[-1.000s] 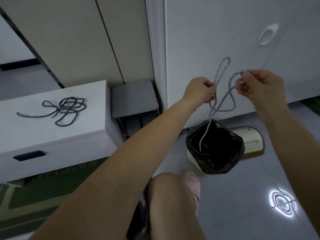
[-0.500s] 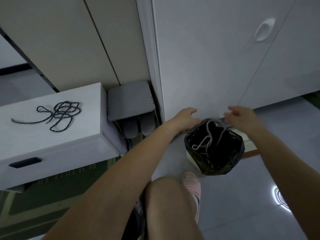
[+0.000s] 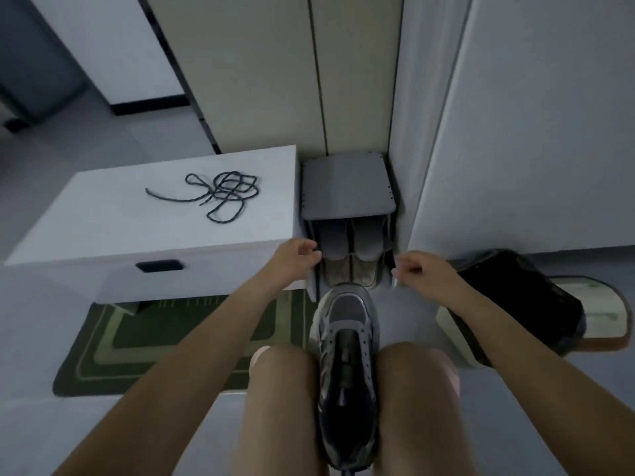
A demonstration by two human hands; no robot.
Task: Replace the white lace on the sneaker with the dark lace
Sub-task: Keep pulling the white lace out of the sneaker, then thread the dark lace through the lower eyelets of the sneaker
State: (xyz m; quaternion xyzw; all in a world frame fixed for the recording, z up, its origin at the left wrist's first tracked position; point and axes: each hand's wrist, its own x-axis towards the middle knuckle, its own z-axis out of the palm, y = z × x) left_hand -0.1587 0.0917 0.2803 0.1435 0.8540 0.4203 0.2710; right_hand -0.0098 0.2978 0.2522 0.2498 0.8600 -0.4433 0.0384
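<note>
A grey sneaker (image 3: 347, 341) with no lace in it stands clamped between my knees, toe pointing away from me. The dark lace (image 3: 225, 195) lies tangled on top of the white low cabinet (image 3: 113, 231) at the left. My left hand (image 3: 297, 257) hovers by the cabinet's right corner, fingers loosely curled and holding nothing. My right hand (image 3: 417, 269) hangs beyond the sneaker's toe to the right, also loosely curled and empty. The white lace is out of sight.
A bin lined with a black bag (image 3: 512, 304) stands on the floor at the right. A small grey shoe rack (image 3: 347, 214) holding slippers sits in front of the sneaker's toe. A green mat (image 3: 171, 338) lies under the cabinet. White cupboard doors (image 3: 532, 115) rise behind.
Both hands held the white lace above the bin, then lowered and dropped it in. The view has swung left; both empty hands now hover beyond the sneaker's toe.
</note>
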